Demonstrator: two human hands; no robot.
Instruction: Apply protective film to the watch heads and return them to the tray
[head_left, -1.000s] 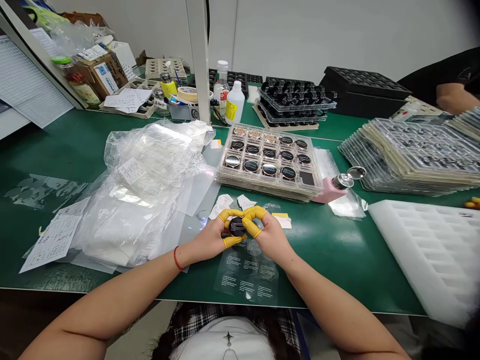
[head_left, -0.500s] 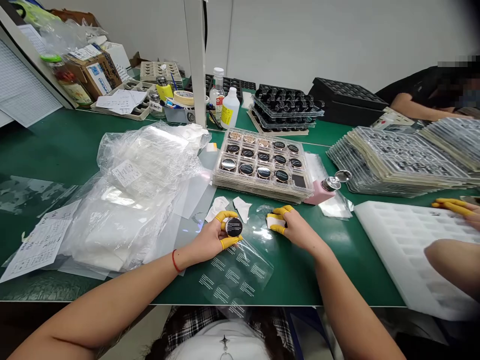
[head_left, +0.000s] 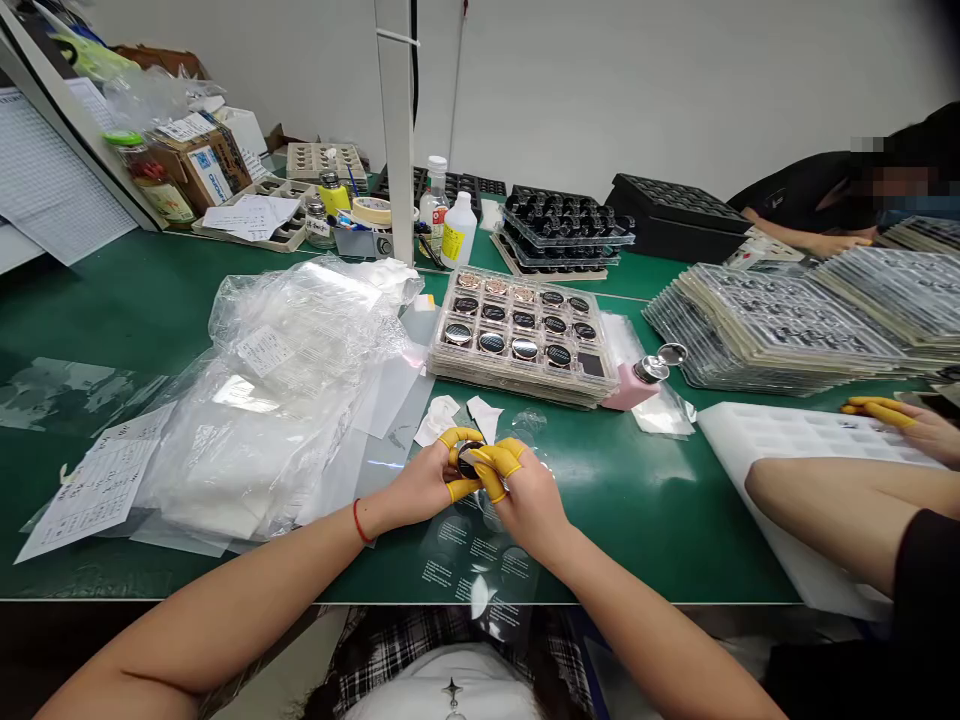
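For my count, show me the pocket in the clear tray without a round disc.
The right-end pocket of the front row in the clear tray: it shows a plain dark square, while the others hold round discs.

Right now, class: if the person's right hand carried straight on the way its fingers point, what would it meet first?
The right hand would meet the round black disc in the left hand first; its yellow-capped fingers seem already against it, though depth is unclear.

The green table (head_left: 645,520) carries a heap of clear plastic bags (head_left: 292,400), a printed paper sheet (head_left: 94,490), a clear printed film sheet (head_left: 480,570), a stack of clear trays (head_left: 521,335) holding round black and rose-gold pieces, a pink dispenser bottle (head_left: 637,385), a white foam tray (head_left: 795,440), and piled blister trays (head_left: 772,325).
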